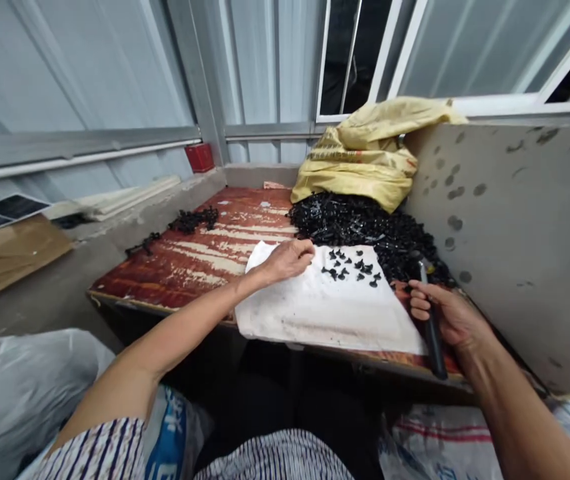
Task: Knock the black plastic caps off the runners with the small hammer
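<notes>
My left hand [289,259] is at the upper left part of a white cloth [305,310], its fingers curled together. Whatever those fingers hold, if anything, is hidden. Just right of them, several small black plastic pieces [359,265] with flared ends lie scattered on the cloth. My right hand [452,313] is closed around a black-handled tool [433,340] with a short metal shaft, held to the right of the cloth. The tool's far end is blurred against a large heap of black pieces [365,223], so its exact kind does not show.
A yellow woven sack [359,157] lies behind the heap. More black pieces [195,220] sit on the left of the worn red board [165,267]. A spotted grey panel [505,220] stands along the right. White bags [49,380] are below left, near a cardboard piece [15,257].
</notes>
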